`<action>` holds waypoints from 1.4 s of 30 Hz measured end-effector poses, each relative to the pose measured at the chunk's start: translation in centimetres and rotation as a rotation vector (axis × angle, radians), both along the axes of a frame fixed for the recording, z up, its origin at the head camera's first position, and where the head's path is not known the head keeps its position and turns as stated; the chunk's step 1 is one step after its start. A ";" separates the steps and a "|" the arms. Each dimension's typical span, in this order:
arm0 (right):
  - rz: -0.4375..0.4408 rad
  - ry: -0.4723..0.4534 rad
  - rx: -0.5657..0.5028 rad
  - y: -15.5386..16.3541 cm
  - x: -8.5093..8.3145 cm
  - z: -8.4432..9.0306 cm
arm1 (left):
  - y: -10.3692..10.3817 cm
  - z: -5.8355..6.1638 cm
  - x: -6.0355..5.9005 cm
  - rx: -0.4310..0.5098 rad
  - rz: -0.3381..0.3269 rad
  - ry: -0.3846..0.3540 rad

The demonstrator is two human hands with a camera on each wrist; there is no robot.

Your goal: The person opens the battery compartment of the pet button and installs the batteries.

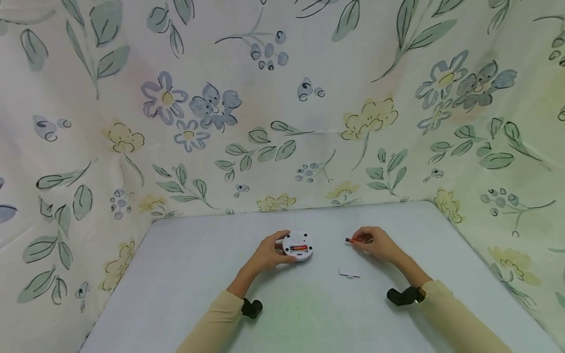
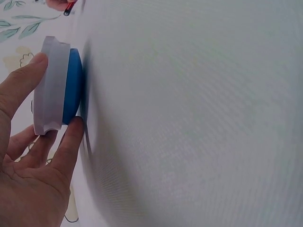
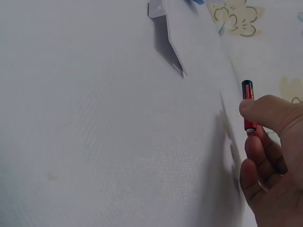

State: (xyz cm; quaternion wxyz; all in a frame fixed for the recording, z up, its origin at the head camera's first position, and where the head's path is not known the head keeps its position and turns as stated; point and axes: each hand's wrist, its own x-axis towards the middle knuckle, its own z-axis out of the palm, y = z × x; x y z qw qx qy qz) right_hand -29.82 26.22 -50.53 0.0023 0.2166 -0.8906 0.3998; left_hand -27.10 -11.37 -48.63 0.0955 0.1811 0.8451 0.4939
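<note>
My left hand (image 1: 266, 253) grips a round white device (image 1: 298, 239) by its edges, thumb on one side and fingers on the other. Its underside faces up, with an uncovered battery compartment where a red battery (image 1: 298, 248) lies. In the left wrist view, the device's blue dome (image 2: 72, 87) points down at the table. To the right, my right hand (image 1: 376, 243) pinches a second red battery with a black end (image 3: 247, 90) between thumb and fingers, raised over the table. Nearest to that hand lies a small white battery cover (image 1: 349, 271).
The white table (image 1: 300, 314) has its far edge against a floral cloth backdrop (image 1: 273, 162), which also rises at both sides. A black wrist camera (image 1: 252, 309) sits on the left wrist and another black camera (image 1: 401, 296) on the right.
</note>
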 end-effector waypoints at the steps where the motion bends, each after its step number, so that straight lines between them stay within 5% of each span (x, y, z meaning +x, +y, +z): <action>1: 0.003 0.006 -0.009 0.0 0.0 0.0 | 0.0 0.0 0.0 0.003 0.000 -0.001; 12: 0.093 -0.053 -0.167 -1.2 -0.1 0.4 | 0.0 0.0 0.0 0.030 0.001 -0.014; 42: 0.091 -0.167 -0.467 -6.4 0.3 0.8 | 0.0 0.0 -0.2 0.028 -0.002 -0.013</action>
